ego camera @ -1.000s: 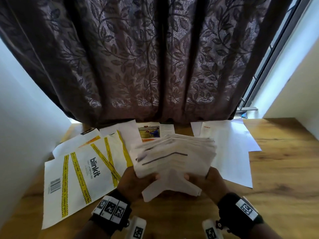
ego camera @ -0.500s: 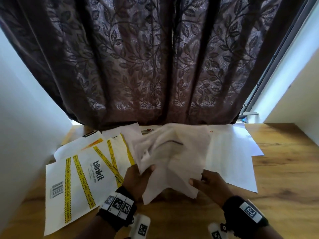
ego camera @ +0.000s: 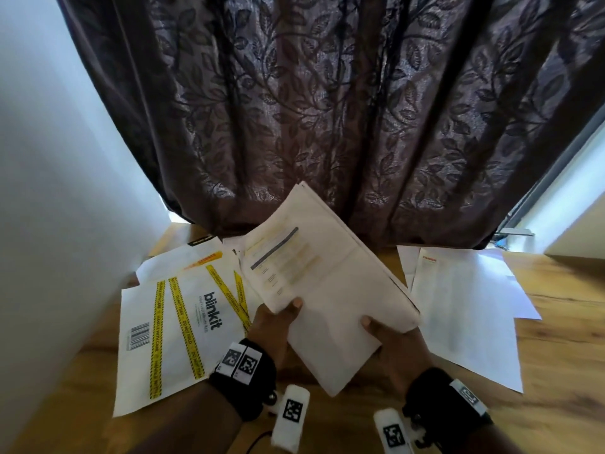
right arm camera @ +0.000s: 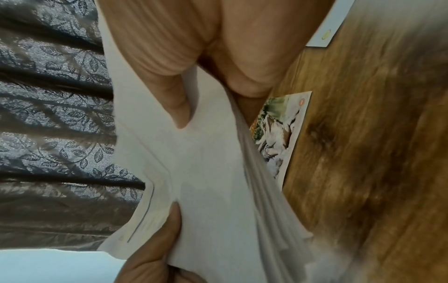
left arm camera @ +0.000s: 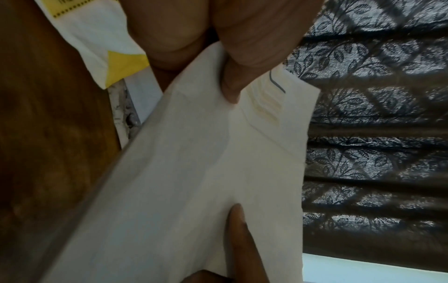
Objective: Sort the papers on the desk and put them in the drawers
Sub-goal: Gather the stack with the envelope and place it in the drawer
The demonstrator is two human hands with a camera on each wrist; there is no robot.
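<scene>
A thick stack of white papers (ego camera: 327, 290) is held tilted above the wooden desk (ego camera: 556, 404), its top sheet printed with a grey bar. My left hand (ego camera: 275, 322) grips its left edge, thumb on top. My right hand (ego camera: 389, 342) grips the lower right edge, thumb on top. In the left wrist view the stack of papers (left arm camera: 194, 172) fills the middle, pinched by the left hand (left arm camera: 232, 80). The right wrist view shows the stack (right arm camera: 218, 181) fanned at its edge under the right hand (right arm camera: 179, 107).
White mailer bags with yellow tape (ego camera: 170, 332) lie at the left. Loose white sheets (ego camera: 465, 309) lie at the right. A photo card (right arm camera: 278, 137) lies under the stack. A dark leaf-patterned curtain (ego camera: 327, 109) hangs behind the desk, and a white wall (ego camera: 49, 191) stands at left.
The stack has been lifted and turned from a loose, fanned bundle into a squared pile tilted up toward the curtain. Both hands kept hold and shifted to its lower edges.
</scene>
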